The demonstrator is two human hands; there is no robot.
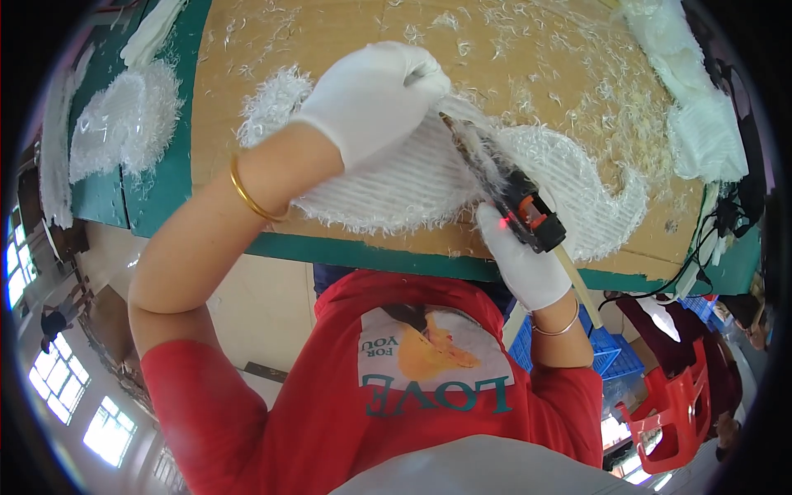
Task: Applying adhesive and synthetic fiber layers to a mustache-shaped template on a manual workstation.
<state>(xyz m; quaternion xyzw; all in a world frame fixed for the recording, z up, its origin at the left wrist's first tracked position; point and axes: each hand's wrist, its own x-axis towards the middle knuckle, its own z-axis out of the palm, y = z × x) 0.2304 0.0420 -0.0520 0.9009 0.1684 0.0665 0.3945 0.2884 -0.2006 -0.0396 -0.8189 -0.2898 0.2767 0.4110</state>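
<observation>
My right hand (524, 260), in a white glove, is wrapped round a black and orange hot glue gun (520, 198). Its nozzle, coated in white fluff, points up and left, and a yellowish glue stick (579, 285) sticks out of the back. A small red light glows on its side. In front of me lies a white, shaggy-edged ribbed fabric piece (396, 190). My gloved left hand (375, 103) is closed above its far edge, near the nozzle tip. The fingers look pinched on the fabric, though the glove hides the exact grip.
Beneath the fabric is a cardboard sheet (330, 33) strewn with white fibres, on a green table (371, 257). More fluffy fabric (128, 124) lies at the left, and white material (705, 124) is piled at the far right. A black cord (701, 260) hangs near a red plastic stool (676, 412) and blue crates (606, 351).
</observation>
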